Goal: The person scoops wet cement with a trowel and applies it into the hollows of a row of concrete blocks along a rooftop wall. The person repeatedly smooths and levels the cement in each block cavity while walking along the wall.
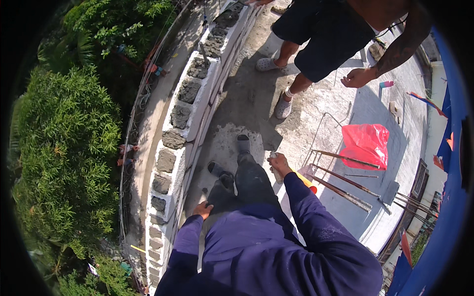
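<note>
Two hands at work beside a block wall on a concrete roof.

Right hand (280, 164) has its grip closed around a small pale tool (274, 167), with an orange-and-yellow part (306, 181) showing just behind the wrist; what kind of tool it is cannot be told. Left hand (203, 209) rests on the dark trouser knee (219, 197), grip loose and empty, just inside the block wall (190, 106). For steady work I judge it best to keep the tool low and stay braced on that knee. Another person's hand (357, 78) hangs well ahead.

Rough concrete blocks (180, 114), glossy plastic bag (366, 143)
</note>
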{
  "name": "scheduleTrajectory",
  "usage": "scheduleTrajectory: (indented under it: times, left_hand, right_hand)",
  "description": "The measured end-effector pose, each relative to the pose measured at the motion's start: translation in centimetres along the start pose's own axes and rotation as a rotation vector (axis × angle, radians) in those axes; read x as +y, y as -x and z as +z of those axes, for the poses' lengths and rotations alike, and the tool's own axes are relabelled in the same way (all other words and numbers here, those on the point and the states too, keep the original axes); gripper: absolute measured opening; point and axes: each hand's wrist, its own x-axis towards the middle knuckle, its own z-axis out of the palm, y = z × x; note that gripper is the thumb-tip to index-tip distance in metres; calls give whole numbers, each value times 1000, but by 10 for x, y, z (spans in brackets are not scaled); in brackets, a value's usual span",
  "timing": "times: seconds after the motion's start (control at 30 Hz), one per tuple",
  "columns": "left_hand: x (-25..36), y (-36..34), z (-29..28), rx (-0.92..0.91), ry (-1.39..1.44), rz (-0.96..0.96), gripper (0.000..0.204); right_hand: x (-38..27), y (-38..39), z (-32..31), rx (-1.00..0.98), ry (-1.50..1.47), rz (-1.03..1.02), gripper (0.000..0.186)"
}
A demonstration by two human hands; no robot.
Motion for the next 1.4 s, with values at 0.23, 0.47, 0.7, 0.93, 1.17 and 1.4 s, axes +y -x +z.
scheduleTrajectory:
  times: [0.23,0.47,0.7,0.93,1.17,1.4]
  left_hand:
    - [26,-22,78,-118,-215,-112,90]
    - [55,-77,140,319,-36,-221,90]
    - [52,-93,123,491,53,-190,72]
    - [69,-96,114,414,46,-255,75]
    - [71,-95,113,418,115,-261,74]
    - [74,-103,104,441,57,-200,76]
  right_hand:
    - [64,-175,7,290,433,-26,42]
    - [55,-424,-16,355,737,-327,24]
    - [59,-576,19,515,794,-533,38]
    - [156,-499,30,155,1265,-643,28]
    - [147,-511,-67,142,604,-217,60]
    - [111,-538,10,-367,587,-204,60]
